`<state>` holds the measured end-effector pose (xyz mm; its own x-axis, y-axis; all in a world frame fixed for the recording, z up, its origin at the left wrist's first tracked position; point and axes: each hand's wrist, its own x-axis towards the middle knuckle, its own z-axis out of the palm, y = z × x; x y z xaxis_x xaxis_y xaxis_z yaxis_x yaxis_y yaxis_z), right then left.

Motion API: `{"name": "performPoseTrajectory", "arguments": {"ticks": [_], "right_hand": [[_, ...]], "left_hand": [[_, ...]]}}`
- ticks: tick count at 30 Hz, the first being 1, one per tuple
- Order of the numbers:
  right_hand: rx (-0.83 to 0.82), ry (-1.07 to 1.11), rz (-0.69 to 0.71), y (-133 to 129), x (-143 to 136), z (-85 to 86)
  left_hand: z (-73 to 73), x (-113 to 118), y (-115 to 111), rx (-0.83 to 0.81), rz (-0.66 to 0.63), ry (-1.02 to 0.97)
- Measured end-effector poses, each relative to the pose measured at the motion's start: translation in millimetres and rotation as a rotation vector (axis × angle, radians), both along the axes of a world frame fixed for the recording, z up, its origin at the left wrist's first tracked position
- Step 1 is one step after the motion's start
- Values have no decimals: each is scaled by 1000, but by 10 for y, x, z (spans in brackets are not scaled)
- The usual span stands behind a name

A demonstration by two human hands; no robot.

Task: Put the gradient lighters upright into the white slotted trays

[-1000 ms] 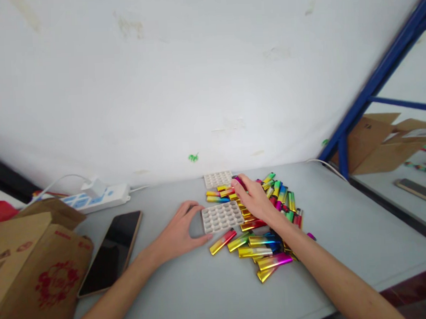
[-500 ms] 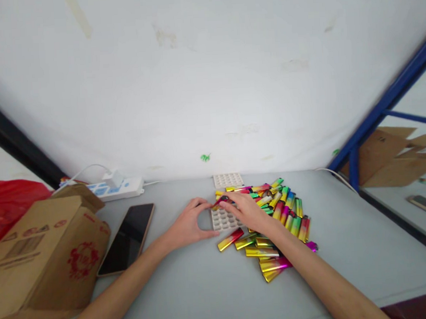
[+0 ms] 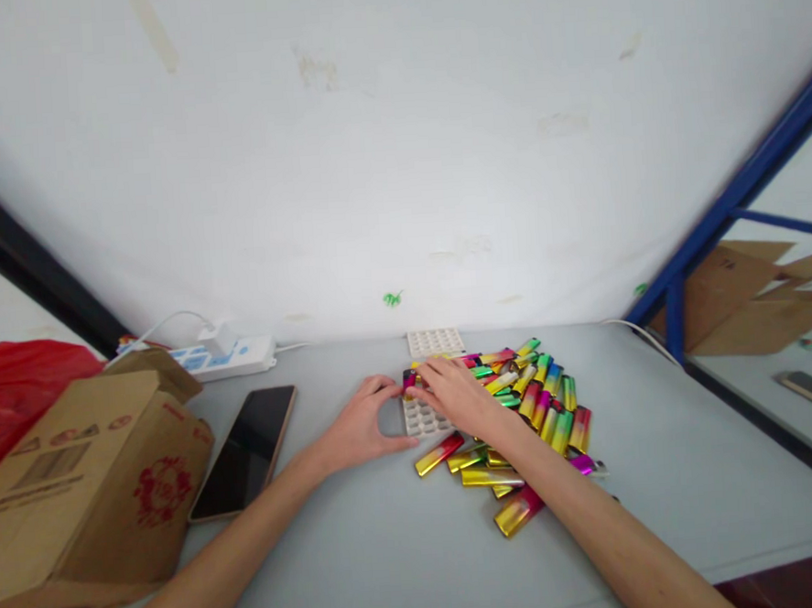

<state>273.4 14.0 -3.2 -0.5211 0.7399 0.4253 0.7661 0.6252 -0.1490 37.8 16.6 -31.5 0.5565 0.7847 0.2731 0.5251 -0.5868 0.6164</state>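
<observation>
Lighter (image 3: 409, 383), pink with black top: at the far left corner of the near tray (image 3: 423, 419), roughly upright; whether its base is seated in a hole cannot be told. Right hand (image 3: 454, 395) holds this lighter between thumb and fingers, covering much of the tray. Left hand (image 3: 359, 428) spread wide in a C, thumb by the tray's near left corner, fingertips by the far left corner. Near tray white, with rows of holes; several in view are unfilled.

Pile of lighters (image 3: 539, 401), metallic multicolour, lying loose right of the tray and partly under the right forearm. Far tray (image 3: 436, 342), also white, near the wall (image 3: 397, 158).

Further out on the grey bench (image 3: 366, 554), left side: phone (image 3: 246, 451), cardboard box (image 3: 107, 487), power strip (image 3: 248, 353) with 1 white plug.
</observation>
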Motion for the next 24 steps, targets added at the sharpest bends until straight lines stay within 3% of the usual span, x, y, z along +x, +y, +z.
{"name": "performPoseTrajectory", "arguments": {"ticks": [3, 7, 10, 13, 16, 19, 24], "right_hand": [[85, 168, -62, -111, 182, 293], [355, 411, -171, -453, 604, 837], [385, 455, -248, -798, 907, 1023], [289, 313, -208, -1146, 1135, 870], [162, 153, -172, -1519, 1317, 514], [57, 53, -231, -1878, 1480, 165], [17, 27, -267, -2143, 1654, -177]], "left_hand": [[-7, 5, 6, 21, 3, -7], [-8, -3, 9, 43, 1, 13], [-5, -13, 9, 48, -4, 32], [-21, -24, 23, 56, -2, 42], [-53, -33, 52, 73, 3, 47], [-72, -32, 75, 88, -1, 62], [-69, -30, 85, 105, 15, 89]]}}
